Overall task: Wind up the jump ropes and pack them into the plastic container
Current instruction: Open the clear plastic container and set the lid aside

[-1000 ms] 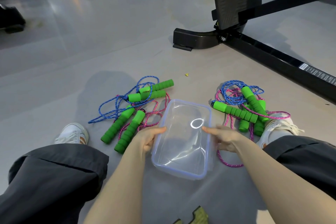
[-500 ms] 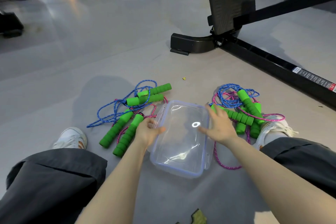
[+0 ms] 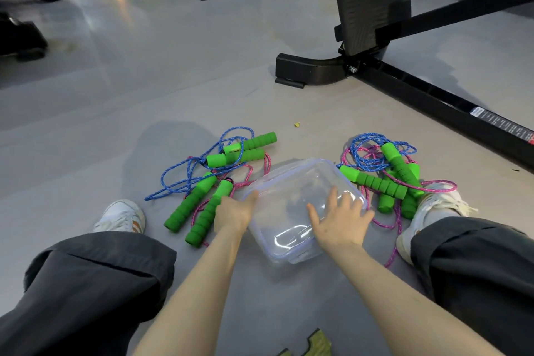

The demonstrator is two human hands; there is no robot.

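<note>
A clear plastic container (image 3: pixel 291 188) with a bluish-rimmed lid lies on the floor between my legs, turned at an angle. My left hand (image 3: pixel 232 212) grips its left edge, thumb on the rim. My right hand (image 3: pixel 339 221) lies flat on the lid with fingers spread. To the left is a tangle of blue and pink jump ropes (image 3: pixel 199 173) with green foam handles. A second tangle of jump ropes (image 3: pixel 387 170) lies to the right, touching the container's far right corner and my right shoe.
I sit on a grey gym floor with my legs in dark trousers spread apart, left shoe (image 3: pixel 121 217) and right shoe (image 3: pixel 436 205) beside the rope piles. A black exercise machine frame (image 3: pixel 312 69) runs across the floor behind and to the right. More equipment stands far back left.
The container has turned from lying lengthwise to sitting at an angle. My right hand moved from its right side onto the lid. My left hand stayed on the left edge.
</note>
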